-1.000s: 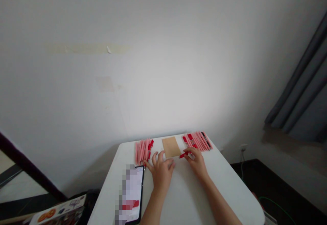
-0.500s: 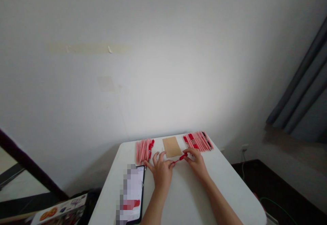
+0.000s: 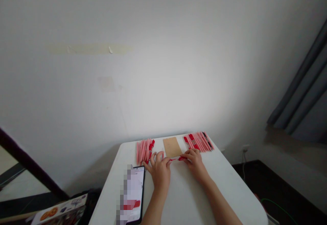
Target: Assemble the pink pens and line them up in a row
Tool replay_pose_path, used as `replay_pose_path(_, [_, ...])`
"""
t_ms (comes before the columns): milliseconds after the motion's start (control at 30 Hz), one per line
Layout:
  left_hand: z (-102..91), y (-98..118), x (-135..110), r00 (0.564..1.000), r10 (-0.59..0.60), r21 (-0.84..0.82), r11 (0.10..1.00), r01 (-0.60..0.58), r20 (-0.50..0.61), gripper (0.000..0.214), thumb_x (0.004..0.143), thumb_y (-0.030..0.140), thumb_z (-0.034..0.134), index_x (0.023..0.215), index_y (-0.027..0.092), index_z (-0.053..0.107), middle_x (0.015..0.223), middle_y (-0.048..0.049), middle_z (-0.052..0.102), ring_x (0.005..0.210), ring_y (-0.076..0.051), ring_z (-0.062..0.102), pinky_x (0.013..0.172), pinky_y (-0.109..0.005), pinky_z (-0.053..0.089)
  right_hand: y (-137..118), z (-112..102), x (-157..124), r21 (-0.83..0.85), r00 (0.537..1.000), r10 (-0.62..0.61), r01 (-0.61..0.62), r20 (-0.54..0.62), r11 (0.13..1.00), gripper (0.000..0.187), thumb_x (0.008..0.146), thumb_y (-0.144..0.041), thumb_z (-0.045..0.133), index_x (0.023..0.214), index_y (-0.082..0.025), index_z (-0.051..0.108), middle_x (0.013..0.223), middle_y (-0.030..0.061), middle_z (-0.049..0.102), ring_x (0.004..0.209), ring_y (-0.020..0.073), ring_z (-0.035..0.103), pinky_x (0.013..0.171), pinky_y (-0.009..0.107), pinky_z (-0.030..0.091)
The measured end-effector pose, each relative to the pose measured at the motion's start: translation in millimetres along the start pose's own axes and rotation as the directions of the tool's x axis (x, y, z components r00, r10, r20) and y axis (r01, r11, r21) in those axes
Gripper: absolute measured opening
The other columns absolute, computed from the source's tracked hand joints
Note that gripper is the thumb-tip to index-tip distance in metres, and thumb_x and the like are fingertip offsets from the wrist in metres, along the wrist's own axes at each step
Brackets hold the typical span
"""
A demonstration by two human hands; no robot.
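My left hand [image 3: 160,171] is near the middle of the table, thumb and index finger pinching a thin red stick, its other fingers spread. A short pinkish-red piece shows beside those fingers; what it is I cannot tell. My right hand [image 3: 196,165] pinches the thicker red end of what looks like a slim red pen [image 3: 182,158]. The pen lies nearly level between both hands, with a pale stretch in its middle. Beyond it lies a brown card or paper [image 3: 172,146]. Pink and red pens [image 3: 144,151] lie in a bunch beyond my left hand.
Another row of pink, red and black pens [image 3: 200,141] lies at the table's far right. A phone [image 3: 135,194] with its screen lit rests left of my left forearm. The white table [image 3: 184,201] stands against the wall. A printed box [image 3: 61,209] is at lower left.
My right hand has come slightly lower, and the red pen has gone from slanted to nearly level. A pale stretch now shows between its thin and thick red parts.
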State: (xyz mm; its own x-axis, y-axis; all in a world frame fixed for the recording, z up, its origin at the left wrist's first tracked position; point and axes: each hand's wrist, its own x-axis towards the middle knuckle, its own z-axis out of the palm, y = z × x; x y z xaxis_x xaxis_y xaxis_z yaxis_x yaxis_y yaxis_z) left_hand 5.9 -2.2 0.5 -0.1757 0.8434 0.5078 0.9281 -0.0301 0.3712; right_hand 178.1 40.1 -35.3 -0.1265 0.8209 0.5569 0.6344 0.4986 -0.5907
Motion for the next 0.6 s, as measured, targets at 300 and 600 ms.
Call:
replay_pose_path(300, [4.4, -6, 1, 1.0, -0.005, -0.002, 1.0, 0.005, -0.018, 0.015, 0.077, 0.028, 0.065, 0.086, 0.038, 0.071, 0.117, 0.0037, 0.062, 0.122, -0.028, 0.04, 0.106, -0.071, 0.008, 13, 1, 1, -0.102, 0.995, 0.003, -0.013, -0.096, 0.995, 0.019, 0.082, -0.02, 0.061, 0.094, -0.029, 0.072, 0.096, 0.0059, 0.066, 0.099, 0.0258, 0.051, 0.086, 0.039, 0.04])
replay_pose_path(600, [3.4, -4, 2, 0.999, -0.02, -0.008, 1.0, 0.02, -0.033, 0.015, 0.078, 0.027, 0.063, 0.086, 0.035, 0.071, 0.116, 0.0007, 0.062, 0.12, -0.029, 0.042, 0.105, -0.071, 0.012, 15, -4, 0, -0.18, 0.993, 0.028, -0.048, -0.113, 0.982, 0.02, 0.083, -0.018, 0.058, 0.095, -0.028, 0.072, 0.099, 0.0067, 0.065, 0.097, 0.0249, 0.053, 0.083, 0.037, 0.04])
